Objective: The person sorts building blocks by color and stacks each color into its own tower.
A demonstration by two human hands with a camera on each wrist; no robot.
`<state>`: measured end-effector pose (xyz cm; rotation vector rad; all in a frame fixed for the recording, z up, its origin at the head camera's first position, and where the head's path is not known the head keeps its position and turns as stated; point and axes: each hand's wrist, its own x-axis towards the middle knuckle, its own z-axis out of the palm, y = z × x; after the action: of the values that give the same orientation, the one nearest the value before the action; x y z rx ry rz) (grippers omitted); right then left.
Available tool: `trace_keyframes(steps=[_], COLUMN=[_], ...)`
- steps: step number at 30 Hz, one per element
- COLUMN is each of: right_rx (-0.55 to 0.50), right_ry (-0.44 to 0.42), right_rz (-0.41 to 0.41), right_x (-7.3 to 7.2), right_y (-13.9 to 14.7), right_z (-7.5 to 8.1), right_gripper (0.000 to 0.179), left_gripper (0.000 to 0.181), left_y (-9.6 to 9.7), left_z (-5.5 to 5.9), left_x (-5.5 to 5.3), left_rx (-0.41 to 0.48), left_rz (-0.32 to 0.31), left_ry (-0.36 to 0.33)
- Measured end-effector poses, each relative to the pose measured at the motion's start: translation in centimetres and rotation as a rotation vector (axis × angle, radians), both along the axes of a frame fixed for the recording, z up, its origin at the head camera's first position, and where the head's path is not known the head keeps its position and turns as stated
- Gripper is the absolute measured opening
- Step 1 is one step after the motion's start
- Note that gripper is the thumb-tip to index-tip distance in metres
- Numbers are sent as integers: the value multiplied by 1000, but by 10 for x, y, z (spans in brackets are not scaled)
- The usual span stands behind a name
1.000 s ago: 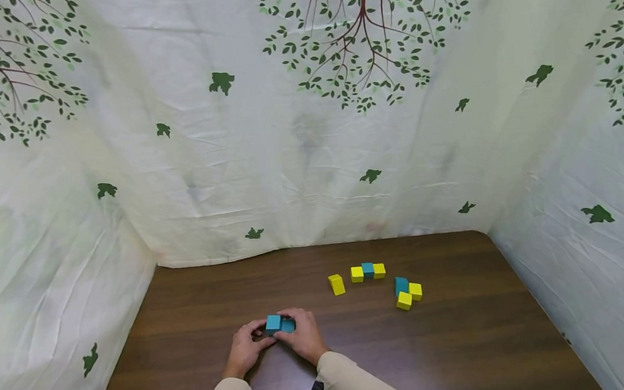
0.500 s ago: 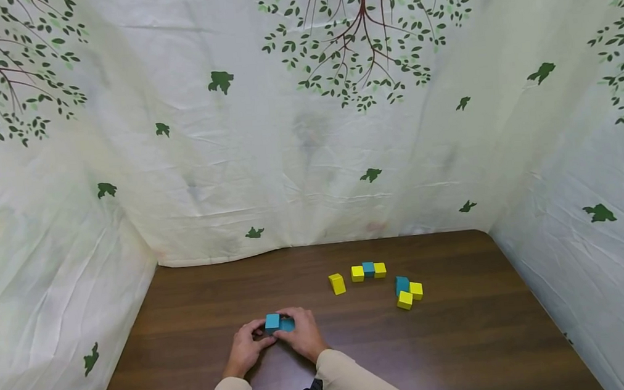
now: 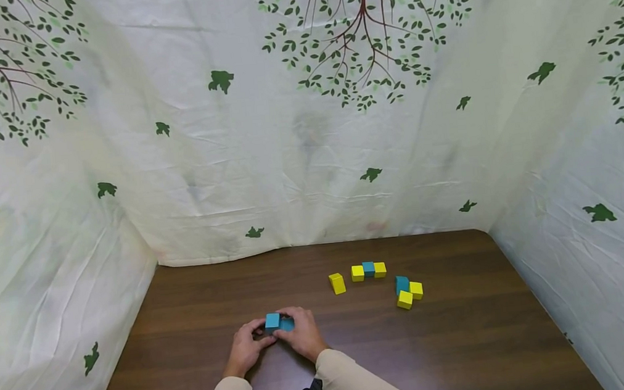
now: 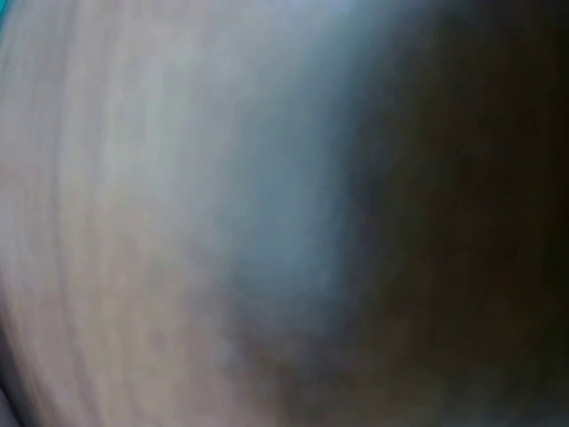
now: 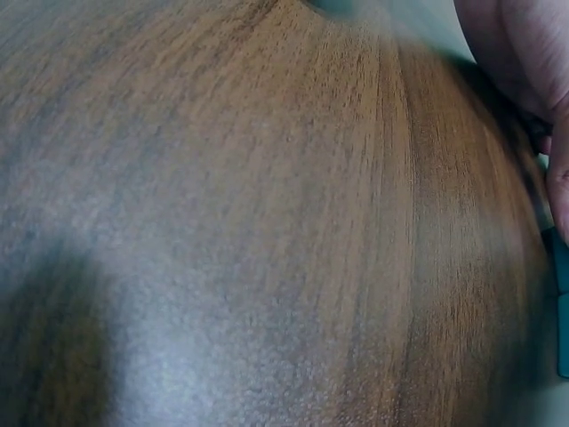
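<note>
Two blue cubes stand side by side on the table in the head view: a left blue cube (image 3: 272, 322), whose top looks higher, and a right blue cube (image 3: 287, 325). My left hand (image 3: 244, 349) holds the left cube between curled index finger and thumb. Thumb and fingers of my right hand (image 3: 304, 335) pinch the right cube from the near and far sides, covering part of it. At the right edge of the right wrist view, that hand (image 5: 533, 53) shows beside blue block faces (image 5: 564, 334). Blur hides everything in the left wrist view.
Farther back on the brown table (image 3: 470, 342) lie a lone yellow block (image 3: 337, 284), a row with a blue cube (image 3: 368, 270) between two yellow ones, and a cluster of a blue block (image 3: 401, 285) and two yellow cubes (image 3: 405, 299). Printed cloth (image 3: 309, 158) hangs around the table.
</note>
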<state>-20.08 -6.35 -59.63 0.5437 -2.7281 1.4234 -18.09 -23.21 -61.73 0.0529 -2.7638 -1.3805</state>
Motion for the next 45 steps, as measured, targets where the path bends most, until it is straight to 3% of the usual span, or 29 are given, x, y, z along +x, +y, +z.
trace_keyframes(steps=[13, 20, 31, 45], right_rx=[3, -23, -33, -125], right_ry=[-14, 16, 2, 39], right_rz=[5, 38, 19, -270], right_x=[0, 0, -8, -15], right_y=[-1, 17, 95, 202], right_z=[-1, 6, 11, 19], right_gripper=[42, 51, 57, 51], left_gripper=[37, 40, 43, 46], left_y=[-2, 0, 5, 3], left_z=[-1, 1, 1, 1], left_x=[-1, 1, 5, 3], left_rx=[-14, -24, -34, -30], left_rz=[4, -8, 5, 7], left_ry=[-15, 3, -22, -16])
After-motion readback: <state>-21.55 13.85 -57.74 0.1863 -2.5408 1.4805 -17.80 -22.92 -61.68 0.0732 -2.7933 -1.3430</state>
